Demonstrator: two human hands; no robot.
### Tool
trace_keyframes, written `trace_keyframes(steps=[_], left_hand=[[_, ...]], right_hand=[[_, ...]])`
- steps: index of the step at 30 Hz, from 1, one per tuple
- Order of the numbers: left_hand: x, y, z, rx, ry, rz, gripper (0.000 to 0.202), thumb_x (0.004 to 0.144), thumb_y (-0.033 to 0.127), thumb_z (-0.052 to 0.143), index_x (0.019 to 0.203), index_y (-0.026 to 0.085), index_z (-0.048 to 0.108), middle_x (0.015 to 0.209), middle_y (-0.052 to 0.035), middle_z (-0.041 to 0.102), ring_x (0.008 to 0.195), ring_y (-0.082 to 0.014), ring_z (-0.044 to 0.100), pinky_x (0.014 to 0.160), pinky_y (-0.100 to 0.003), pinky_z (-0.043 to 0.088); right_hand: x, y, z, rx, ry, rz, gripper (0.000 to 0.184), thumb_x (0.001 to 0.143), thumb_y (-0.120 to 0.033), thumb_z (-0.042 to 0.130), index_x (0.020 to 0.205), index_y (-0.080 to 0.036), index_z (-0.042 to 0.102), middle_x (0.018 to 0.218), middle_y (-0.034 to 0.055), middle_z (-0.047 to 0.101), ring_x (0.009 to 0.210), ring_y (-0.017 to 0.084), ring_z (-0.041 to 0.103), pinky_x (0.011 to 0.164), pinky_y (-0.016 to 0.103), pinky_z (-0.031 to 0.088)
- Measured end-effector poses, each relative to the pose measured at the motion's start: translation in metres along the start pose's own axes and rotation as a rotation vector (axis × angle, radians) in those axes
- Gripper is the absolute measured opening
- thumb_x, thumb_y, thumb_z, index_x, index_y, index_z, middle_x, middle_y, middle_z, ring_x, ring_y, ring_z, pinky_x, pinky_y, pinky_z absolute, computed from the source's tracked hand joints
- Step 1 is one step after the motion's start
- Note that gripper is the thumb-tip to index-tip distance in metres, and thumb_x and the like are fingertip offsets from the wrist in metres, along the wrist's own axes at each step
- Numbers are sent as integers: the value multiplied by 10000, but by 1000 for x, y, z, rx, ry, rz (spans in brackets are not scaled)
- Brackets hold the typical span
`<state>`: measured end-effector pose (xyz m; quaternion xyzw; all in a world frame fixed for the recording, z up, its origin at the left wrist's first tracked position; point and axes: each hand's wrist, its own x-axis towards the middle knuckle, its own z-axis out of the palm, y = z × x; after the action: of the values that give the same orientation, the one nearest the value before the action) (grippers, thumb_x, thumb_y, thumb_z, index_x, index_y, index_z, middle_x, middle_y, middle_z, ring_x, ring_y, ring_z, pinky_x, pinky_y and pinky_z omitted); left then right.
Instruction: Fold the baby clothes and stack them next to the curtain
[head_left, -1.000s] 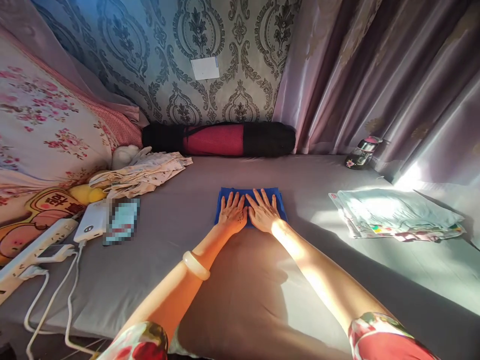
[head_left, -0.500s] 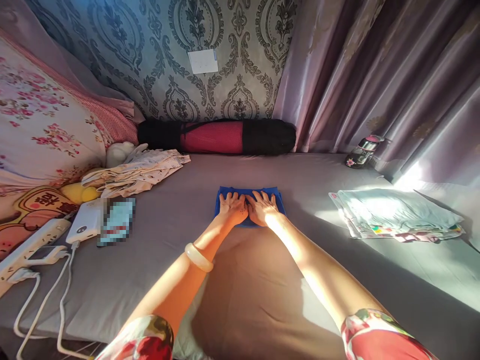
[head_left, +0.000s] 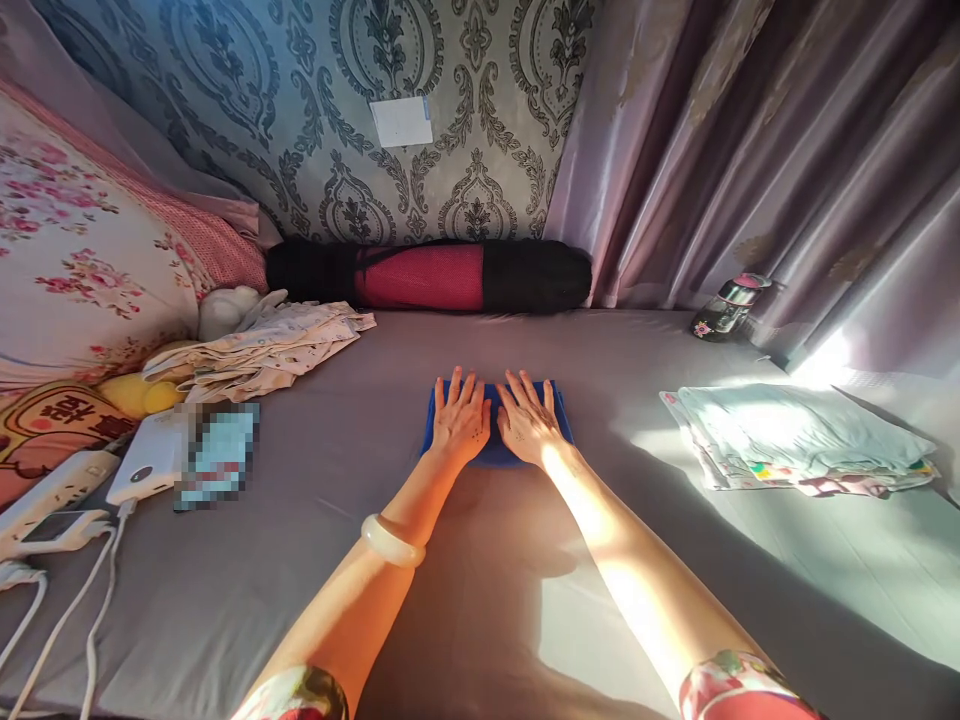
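Observation:
A small folded blue cloth [head_left: 561, 425] lies on the grey bed sheet [head_left: 480, 570] in the middle of the view. My left hand [head_left: 459, 419] rests flat on its left half, fingers stretched out and slightly apart. My right hand [head_left: 527, 423] lies flat on its right half, fingers also spread. The two hands sit side by side, almost touching, and cover most of the cloth. A pale bangle [head_left: 391, 541] is on my left wrist.
A red and black rolled mat [head_left: 427, 276] lies against the patterned wall. Folded pale clothes [head_left: 262, 345] sit at left, another folded pile [head_left: 795, 437] at right. A power bank [head_left: 142, 470], power strip [head_left: 45, 495] and cables lie far left. A small flask [head_left: 724, 306] stands by the curtain.
Half a second ago the fingers of both hands were curled on the blue cloth; now they are stretched flat again. The cloth looks narrower front to back.

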<state>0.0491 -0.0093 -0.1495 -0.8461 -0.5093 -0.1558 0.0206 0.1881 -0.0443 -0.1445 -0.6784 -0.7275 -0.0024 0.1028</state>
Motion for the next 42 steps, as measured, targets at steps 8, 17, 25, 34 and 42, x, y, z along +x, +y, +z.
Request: trace_keyframes(steps=[8,17,25,34,42], left_hand=[[4,-7,7,-45,-217,0,552,1007,345,249,1511,175,398,1589,-73,367,1511,-291,212,1229,-573,119],[4,-6,2,-42,-189,-21,533,1012,353,265,1497,186,410,1574,-80,396,1501,-273,248,1224,-540,175],[2,-7,2,32,-172,-129,637,1017,445,229,1511,74,381,1597,-164,319,1507,-311,222,1228,-534,167],[4,-10,7,28,-219,-143,644,1015,464,237,1523,89,365,1615,-153,278,1514,-305,203,1229,-534,173],[2,-16,2,22,-1,-202,631,1024,444,208,1471,60,434,1564,-177,380,1492,-303,272,1224,-517,197]], right_hand=[[6,4,8,34,-140,-36,571,1002,-284,243,1559,-185,321,1622,39,281,1511,219,197,1229,535,65],[4,3,3,41,-109,-8,565,1014,-292,233,1556,-165,326,1627,51,263,1515,211,182,1233,516,75],[2,8,6,-7,-86,218,611,1033,-347,189,1551,-38,289,1632,136,208,1525,253,126,1232,514,72],[3,8,8,-24,-127,234,602,1031,-331,205,1555,-47,286,1635,129,206,1526,251,117,1233,503,63],[2,15,0,11,-18,318,606,1029,-337,203,1547,-35,295,1637,153,198,1521,265,137,1227,501,86]])
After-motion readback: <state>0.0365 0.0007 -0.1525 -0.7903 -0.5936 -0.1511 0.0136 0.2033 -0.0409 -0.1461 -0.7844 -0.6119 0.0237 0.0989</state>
